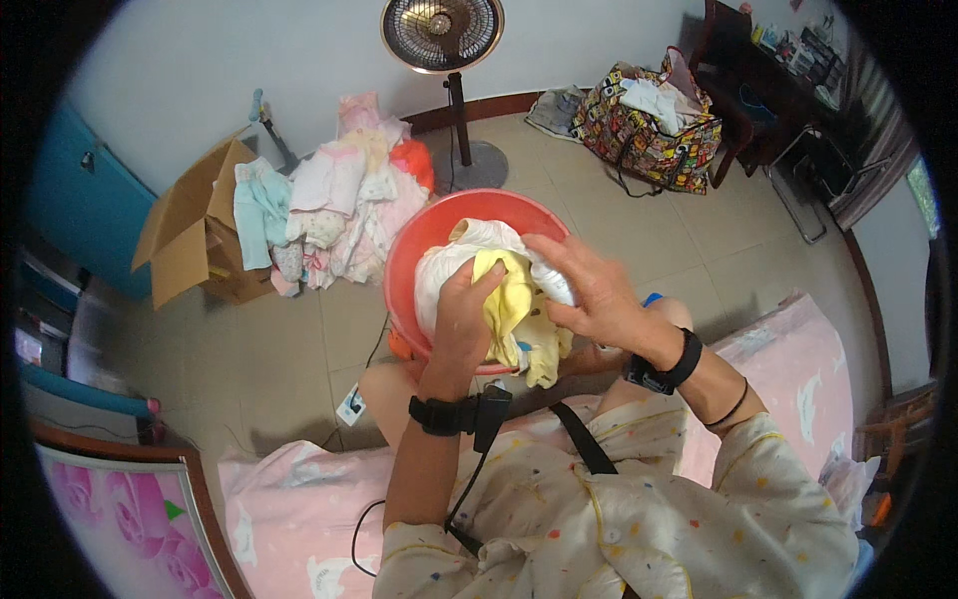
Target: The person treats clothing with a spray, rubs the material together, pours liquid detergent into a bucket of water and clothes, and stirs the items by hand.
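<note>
A red plastic basin (408,258) stands between my knees with white cloth (438,273) and yellow clothing in it. My left hand (465,311) pinches a yellow garment (505,296) between thumb and fingers over the basin. On the other side, my right hand (595,292) curls around a white rolled piece of fabric (552,284), its thumb below and its fingers above. Part of the yellow clothing hangs over the basin's near rim, where small dark buttons or prints show. Whether the white and yellow pieces belong to one garment is hidden by the folds.
Beyond the basin lies a heap of baby clothes (329,187) beside an open cardboard box (183,224). A pedestal fan (460,120) stands by the wall. Further right is a patterned bag (651,142) stuffed with clothes. I sit on a pink-covered bed (299,517); a power strip (350,404) lies on the floor.
</note>
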A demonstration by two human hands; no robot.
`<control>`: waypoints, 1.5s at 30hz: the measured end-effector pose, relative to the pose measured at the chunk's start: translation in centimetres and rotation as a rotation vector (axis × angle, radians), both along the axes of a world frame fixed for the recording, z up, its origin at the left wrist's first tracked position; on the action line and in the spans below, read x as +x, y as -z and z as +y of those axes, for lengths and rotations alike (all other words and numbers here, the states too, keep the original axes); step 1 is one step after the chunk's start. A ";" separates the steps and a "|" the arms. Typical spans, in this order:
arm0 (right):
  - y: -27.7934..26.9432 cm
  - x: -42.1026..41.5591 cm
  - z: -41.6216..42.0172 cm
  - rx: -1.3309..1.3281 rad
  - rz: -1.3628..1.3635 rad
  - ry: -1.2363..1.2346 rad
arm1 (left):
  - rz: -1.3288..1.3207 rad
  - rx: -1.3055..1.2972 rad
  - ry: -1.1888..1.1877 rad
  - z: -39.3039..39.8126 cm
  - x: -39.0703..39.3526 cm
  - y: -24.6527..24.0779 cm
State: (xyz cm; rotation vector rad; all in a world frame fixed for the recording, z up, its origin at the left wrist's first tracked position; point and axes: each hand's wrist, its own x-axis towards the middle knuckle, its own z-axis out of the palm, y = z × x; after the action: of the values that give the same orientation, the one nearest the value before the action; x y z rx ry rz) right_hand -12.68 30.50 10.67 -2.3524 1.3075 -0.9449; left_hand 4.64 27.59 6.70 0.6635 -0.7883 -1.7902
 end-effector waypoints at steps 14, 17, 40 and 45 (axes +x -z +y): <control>1.8 0.9 -0.4 0.087 0.175 0.000 | 0.078 0.078 -0.015 -0.8 0.8 1.9; 2.1 0.9 -0.5 0.083 0.191 0.007 | 0.056 0.116 -0.003 -1.0 0.7 1.5; 3.9 0.3 -1.0 0.105 0.224 0.029 | 0.072 0.258 0.037 -1.3 0.6 1.9; 4.6 -0.4 -1.2 0.059 0.124 0.006 | 0.051 0.240 0.057 -1.4 0.3 2.0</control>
State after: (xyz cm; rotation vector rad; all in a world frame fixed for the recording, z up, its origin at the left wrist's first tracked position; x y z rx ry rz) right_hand -13.03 29.34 6.08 -2.3967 1.3686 -0.7625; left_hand 4.98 26.18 4.72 0.7540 -0.5673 -1.9652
